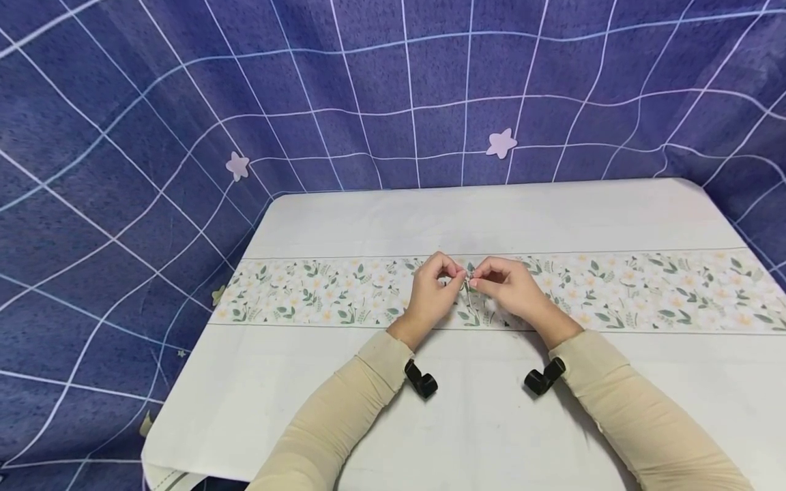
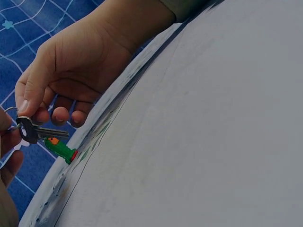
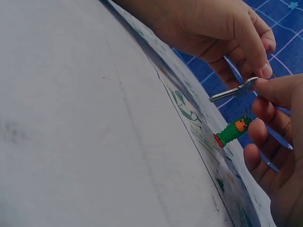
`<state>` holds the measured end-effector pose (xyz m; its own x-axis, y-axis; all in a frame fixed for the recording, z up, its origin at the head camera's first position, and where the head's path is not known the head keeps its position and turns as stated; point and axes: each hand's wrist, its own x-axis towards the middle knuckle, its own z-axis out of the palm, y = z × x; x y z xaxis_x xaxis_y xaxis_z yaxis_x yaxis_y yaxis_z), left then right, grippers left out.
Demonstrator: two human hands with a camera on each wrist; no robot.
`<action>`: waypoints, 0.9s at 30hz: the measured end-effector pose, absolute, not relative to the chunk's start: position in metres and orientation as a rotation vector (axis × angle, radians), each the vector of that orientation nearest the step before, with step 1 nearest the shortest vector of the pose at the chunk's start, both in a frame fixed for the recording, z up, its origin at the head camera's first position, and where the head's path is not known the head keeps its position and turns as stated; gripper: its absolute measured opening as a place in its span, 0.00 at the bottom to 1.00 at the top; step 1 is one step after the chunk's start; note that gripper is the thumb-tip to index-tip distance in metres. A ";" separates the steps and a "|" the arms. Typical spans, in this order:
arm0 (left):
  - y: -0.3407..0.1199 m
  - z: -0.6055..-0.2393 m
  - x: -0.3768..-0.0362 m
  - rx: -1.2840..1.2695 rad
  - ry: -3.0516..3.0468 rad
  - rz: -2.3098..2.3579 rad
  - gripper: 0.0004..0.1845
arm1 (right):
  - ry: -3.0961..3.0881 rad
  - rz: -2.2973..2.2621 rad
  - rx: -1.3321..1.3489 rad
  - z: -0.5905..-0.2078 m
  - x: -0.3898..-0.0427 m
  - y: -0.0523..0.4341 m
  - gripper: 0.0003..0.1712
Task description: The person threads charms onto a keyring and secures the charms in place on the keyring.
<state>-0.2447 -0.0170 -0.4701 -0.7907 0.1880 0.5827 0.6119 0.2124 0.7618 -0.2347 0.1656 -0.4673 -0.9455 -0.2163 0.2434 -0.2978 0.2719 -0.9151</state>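
Note:
Both hands meet over the floral band of the table, fingertips close together around a small key ring. My left hand (image 1: 431, 290) pinches the wire ring (image 2: 11, 109) between thumb and finger. The right hand (image 1: 511, 285), opposite it, pinches the key (image 3: 235, 90) at its head, by the ring. The key's metal blade points away from the fingers, and its head looks dark in the left wrist view. A green charm (image 3: 233, 131) with an orange face patch and a red end dangles below on a thin chain. Fingers partly hide the ring.
A white cloth (image 1: 467, 409) covers the table, with a band of printed flowers and leaves (image 1: 331, 293) running across it. Behind and to the left hangs a blue curtain (image 1: 381, 82) with white grid lines and stars. Black camera mounts (image 1: 421, 380) sit on both wrists.

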 end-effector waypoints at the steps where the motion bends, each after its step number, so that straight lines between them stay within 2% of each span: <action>1: -0.017 -0.471 -0.245 -0.750 -2.128 -1.605 0.13 | -2.447 1.791 0.499 -0.467 -0.235 0.166 0.04; 13: -0.019 -0.470 -0.246 -0.772 -2.193 -1.589 0.15 | -2.441 1.792 0.526 -0.456 -0.230 0.164 0.03; 21: -0.018 -0.468 -0.244 -0.619 -2.303 -1.649 0.11 | -2.477 1.607 0.504 -0.466 -0.232 0.165 0.03; 27: -0.018 -0.468 -0.245 -0.594 -2.310 -1.661 0.08 | -2.455 1.436 0.542 -0.469 -0.234 0.165 0.03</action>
<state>-0.2453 -0.0180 -0.4684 -0.8901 0.1874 0.4155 0.4536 0.2732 0.8483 -0.2335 0.1648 -0.4687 -0.9008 -0.1915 0.3898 -0.4336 0.4463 -0.7828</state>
